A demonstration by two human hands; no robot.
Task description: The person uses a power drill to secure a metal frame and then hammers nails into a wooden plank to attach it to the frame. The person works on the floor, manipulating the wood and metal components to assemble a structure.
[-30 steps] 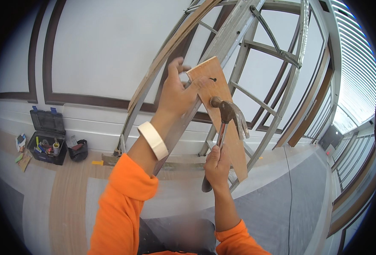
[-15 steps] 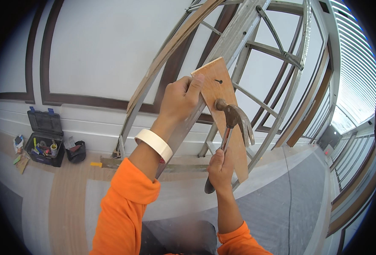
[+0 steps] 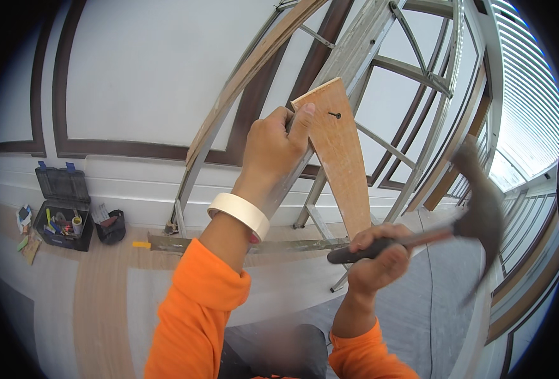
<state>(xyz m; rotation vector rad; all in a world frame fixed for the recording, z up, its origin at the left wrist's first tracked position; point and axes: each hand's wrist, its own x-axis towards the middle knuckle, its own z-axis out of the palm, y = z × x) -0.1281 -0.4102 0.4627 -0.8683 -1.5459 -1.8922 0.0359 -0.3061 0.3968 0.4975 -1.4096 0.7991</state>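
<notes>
My left hand [image 3: 276, 142] grips the upper left edge of a tapered wooden board [image 3: 341, 158], thumb on its face and the other fingers mostly hidden behind. A dark screw or nail [image 3: 335, 115] sticks out near the board's top. To the lower right, my right hand [image 3: 377, 258] is closed around the dark handle of a claw hammer [image 3: 485, 215]. The hammer's head is smeared by motion and well apart from the board. Around my left wrist hangs a roll of cream tape [image 3: 238, 211].
An aluminium stepladder [image 3: 363, 47] stands behind the board, with a long wooden strip [image 3: 241, 85] along its left side. At left, an open black toolbox [image 3: 64, 235] sits on the floor beside a black bag [image 3: 109, 228]. A panelled wall [image 3: 146, 69] rises behind.
The hammer has swung away from the board's face, out to the right, and its handle has turned from upright to nearly level. My left hand and the board have shifted slightly right in view.
</notes>
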